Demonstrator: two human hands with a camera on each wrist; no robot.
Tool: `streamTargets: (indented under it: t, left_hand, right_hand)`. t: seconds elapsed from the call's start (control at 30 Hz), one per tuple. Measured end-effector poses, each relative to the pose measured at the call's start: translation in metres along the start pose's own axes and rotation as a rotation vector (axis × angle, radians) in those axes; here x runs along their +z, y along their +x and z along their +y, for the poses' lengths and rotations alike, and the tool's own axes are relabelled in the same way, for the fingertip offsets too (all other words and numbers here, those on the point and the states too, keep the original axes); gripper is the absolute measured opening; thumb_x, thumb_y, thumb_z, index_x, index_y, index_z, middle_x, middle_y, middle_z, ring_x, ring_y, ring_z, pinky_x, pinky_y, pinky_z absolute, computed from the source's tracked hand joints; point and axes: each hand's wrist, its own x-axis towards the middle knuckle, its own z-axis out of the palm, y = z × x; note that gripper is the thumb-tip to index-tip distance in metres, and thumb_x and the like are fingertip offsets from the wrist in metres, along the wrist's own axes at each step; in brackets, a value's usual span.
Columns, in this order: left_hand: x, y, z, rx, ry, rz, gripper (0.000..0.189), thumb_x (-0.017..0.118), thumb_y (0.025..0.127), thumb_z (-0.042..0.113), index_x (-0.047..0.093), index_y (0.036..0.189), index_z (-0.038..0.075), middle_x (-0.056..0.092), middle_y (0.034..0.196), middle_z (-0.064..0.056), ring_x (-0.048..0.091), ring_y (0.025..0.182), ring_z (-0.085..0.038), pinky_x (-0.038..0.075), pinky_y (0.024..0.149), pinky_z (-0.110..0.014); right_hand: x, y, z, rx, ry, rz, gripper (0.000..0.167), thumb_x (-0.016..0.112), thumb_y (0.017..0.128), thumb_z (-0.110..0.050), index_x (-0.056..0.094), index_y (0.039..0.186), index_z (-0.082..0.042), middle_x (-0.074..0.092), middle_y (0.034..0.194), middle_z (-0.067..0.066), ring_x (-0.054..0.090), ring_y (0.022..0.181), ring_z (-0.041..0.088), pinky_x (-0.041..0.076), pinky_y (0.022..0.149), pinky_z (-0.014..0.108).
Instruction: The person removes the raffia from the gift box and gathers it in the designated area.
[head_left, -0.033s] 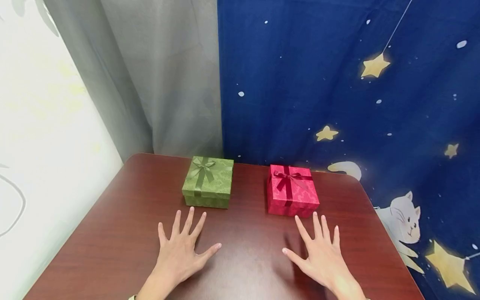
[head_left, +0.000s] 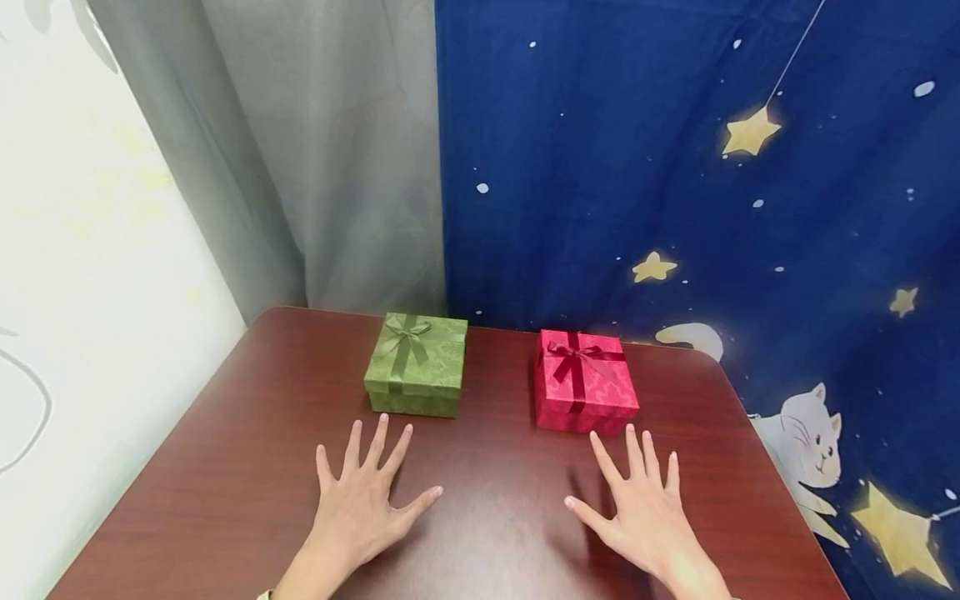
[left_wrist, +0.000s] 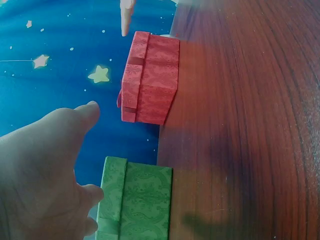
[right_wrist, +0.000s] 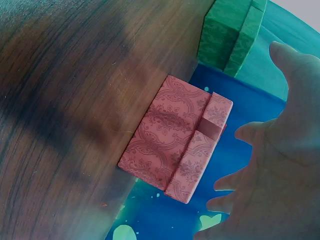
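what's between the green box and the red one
Just a bare stretch of table between the green box and the red box, seen in the head view.

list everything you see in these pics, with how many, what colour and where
left box: 1, green, toward the table's far edge
right box: 1, pinkish red, right of the green one, apart from it
ribbon bows: 2, green and dark red, one on each lid
table: 1, reddish brown, under the boxes
grey curtain: 1, grey, behind the table
blue cloth: 1, dark blue, behind and right
printed stars: 4, yellow, on the blue cloth
printed cat: 1, white, lower right
white surface: 1, white, far left
left hand: 1, bare, nearer than the green box
right hand: 1, bare, nearer than the red box
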Motion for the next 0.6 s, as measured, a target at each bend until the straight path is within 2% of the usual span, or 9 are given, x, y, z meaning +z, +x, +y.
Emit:
streamTargets:
  t: [0.2, 0.37, 0.47, 0.6]
  left_hand:
    - [0.002, 0.000, 0.000, 0.000, -0.002, 0.000, 0.091, 0.050, 0.088, 0.083, 0.044, 0.159, 0.027, 0.032, 0.167, -0.011, 0.023, 0.153, -0.045, 0.009, 0.110, -0.082]
    - [0.012, -0.004, 0.002, 0.020, 0.023, 0.022, 0.092, 0.050, 0.087, 0.084, 0.046, 0.158, 0.027, 0.033, 0.167, -0.012, 0.024, 0.153, -0.043, 0.010, 0.111, -0.080]
    - [0.018, -0.007, 0.009, 0.066, 0.026, 0.046, 0.092, 0.049, 0.087, 0.084, 0.045, 0.158, 0.027, 0.033, 0.167, -0.012, 0.025, 0.154, -0.042, 0.012, 0.113, -0.078]
    - [0.028, -0.004, 0.026, 0.201, 0.026, 0.119, 0.093, 0.049, 0.087, 0.084, 0.048, 0.157, 0.023, 0.035, 0.165, -0.012, 0.030, 0.152, -0.041, 0.017, 0.114, -0.075]
  right_hand:
    - [0.003, -0.001, -0.001, 0.004, 0.011, -0.008, 0.095, 0.060, 0.086, -0.078, 0.041, 0.161, -0.023, 0.028, 0.163, 0.031, 0.017, 0.150, 0.055, 0.007, 0.112, 0.080]
    - [0.007, -0.004, -0.004, 0.011, 0.011, 0.002, 0.096, 0.060, 0.086, -0.078, 0.040, 0.161, -0.022, 0.028, 0.163, 0.030, 0.017, 0.150, 0.055, 0.008, 0.111, 0.080]
    - [0.010, -0.004, -0.008, 0.010, 0.030, 0.004, 0.096, 0.060, 0.086, -0.078, 0.039, 0.162, -0.023, 0.027, 0.163, 0.030, 0.015, 0.151, 0.054, 0.006, 0.112, 0.080]
    - [0.011, 0.003, -0.015, -0.007, 0.052, 0.023, 0.094, 0.060, 0.088, -0.076, 0.036, 0.163, -0.023, 0.025, 0.165, 0.030, 0.011, 0.153, 0.053, 0.004, 0.114, 0.078]
